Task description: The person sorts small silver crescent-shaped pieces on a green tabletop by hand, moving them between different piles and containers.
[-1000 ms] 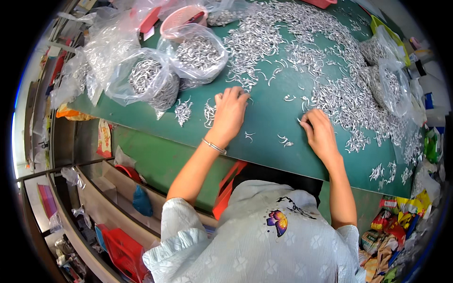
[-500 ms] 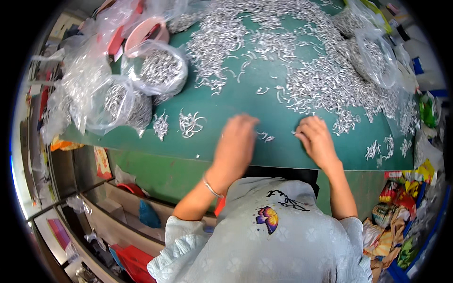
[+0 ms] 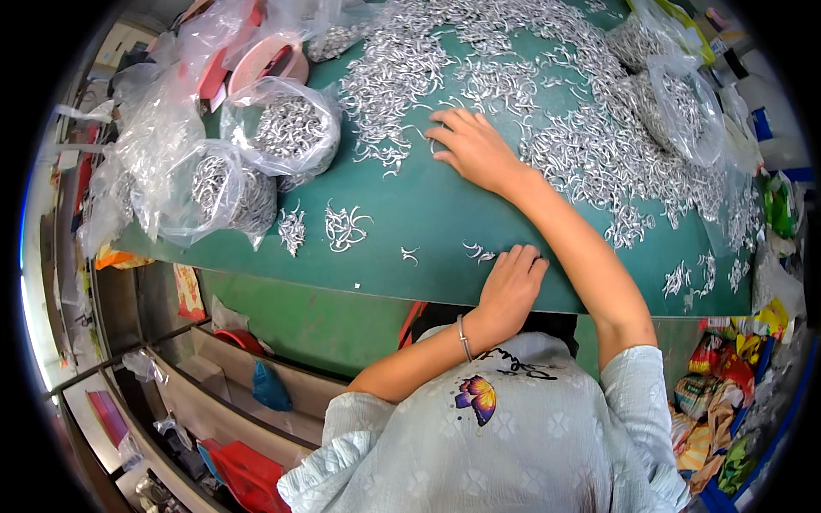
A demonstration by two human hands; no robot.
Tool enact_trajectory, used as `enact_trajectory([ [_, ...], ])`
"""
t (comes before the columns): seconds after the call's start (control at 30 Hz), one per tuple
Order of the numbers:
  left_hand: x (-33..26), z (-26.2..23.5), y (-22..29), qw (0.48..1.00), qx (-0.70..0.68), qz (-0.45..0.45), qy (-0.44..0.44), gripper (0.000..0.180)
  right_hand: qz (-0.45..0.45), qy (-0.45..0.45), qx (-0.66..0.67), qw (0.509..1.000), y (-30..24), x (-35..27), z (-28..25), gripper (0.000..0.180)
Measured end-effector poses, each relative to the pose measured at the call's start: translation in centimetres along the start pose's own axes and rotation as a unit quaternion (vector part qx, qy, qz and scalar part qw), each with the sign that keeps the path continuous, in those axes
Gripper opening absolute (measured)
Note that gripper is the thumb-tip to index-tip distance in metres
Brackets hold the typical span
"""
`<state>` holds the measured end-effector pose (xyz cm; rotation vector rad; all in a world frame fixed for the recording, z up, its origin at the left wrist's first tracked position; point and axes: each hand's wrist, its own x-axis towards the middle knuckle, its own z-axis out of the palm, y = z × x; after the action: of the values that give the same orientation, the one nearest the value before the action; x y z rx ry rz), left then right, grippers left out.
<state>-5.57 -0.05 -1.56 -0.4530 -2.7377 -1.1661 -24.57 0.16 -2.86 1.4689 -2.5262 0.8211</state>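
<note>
Right hand (image 3: 475, 150), fingers spread, is laid on small silvery metal hooks (image 3: 590, 145); near-edge strays (image 3: 479, 250) could be swept off the green bench (image 3: 428, 214).

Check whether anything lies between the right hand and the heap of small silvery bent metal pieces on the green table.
Nothing visible does: the right hand lies flat on the green table, fingertips already touching the heap of small silvery bent metal pieces.

Green-topped worktable (image 3: 402, 231), wooden shelving (image 3: 214, 385) below at left, bright even light
</note>
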Motion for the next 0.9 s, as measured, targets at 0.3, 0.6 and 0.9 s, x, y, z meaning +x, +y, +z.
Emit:
enact_trajectory([
  [0.3,-0.9,-0.1,0.4,0.999,-0.033,0.014,-0.011,0.023,0.185,0.04,-0.161,0.969,-0.7,-13.2,-8.5,0.041],
  [0.6,-1.0,0.2,0.8,0.999,-0.034,0.04,-0.014,0.023,0.102,0.08,-0.051,0.99,-1.4,-16.9,-8.5,0.024],
  [0.9,-0.5,0.1,0.6,0.998,-0.031,0.044,0.017,0.019,0.288,0.198,-0.073,0.934,3.1,-18.2,-12.8,0.018],
])
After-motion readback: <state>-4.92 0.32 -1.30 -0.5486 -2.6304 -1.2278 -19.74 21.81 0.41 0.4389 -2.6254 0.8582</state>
